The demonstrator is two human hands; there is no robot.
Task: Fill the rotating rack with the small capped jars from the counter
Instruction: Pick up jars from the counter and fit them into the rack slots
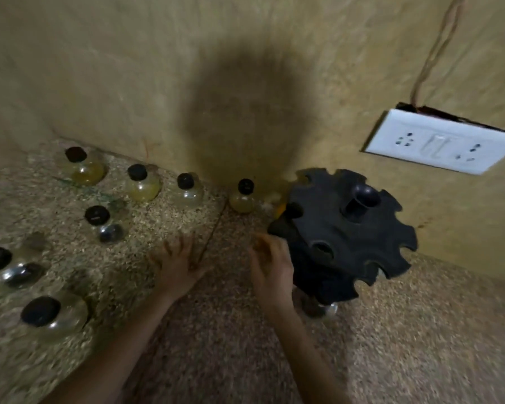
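Observation:
A black rotating rack (344, 231) with notched tiers stands on the speckled counter (420, 330) at the right. Several small glass jars with black caps sit on the counter to the left, the nearest one to the rack (243, 196) by the wall. One more jar (321, 309) sits low under the rack's front edge. My right hand (270, 266) is at the rack's left rim, fingers curled; motion blur hides whether it holds anything. My left hand (177, 263) hovers over the counter with fingers spread, holding nothing.
A yellowish wall rises right behind the jars and rack. A white socket plate (440, 141) with a cable hangs on the wall at the right. A seam in the counter (213, 228) runs between my hands.

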